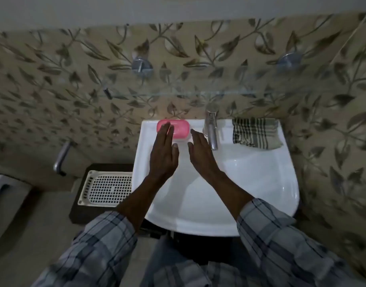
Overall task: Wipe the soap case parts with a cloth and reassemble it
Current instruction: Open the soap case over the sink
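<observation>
You look steeply down from head height, close over the white ceramic basin [260, 183], facing the leaf-patterned tiled wall [53, 79], forearms reaching forward.

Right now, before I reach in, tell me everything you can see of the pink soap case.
The soap case is a rounded oblong with a glossy pink plastic-looking lid over a paler, whitish base that shows along its near edge. It appears closed and lies flat, long side parallel to the wall, on the sink ledge's back left corner, left of the tap. The left hand, fingers flat and extended, covers its left end; contact is unclear. The right hand is open beside it, not touching.
</observation>
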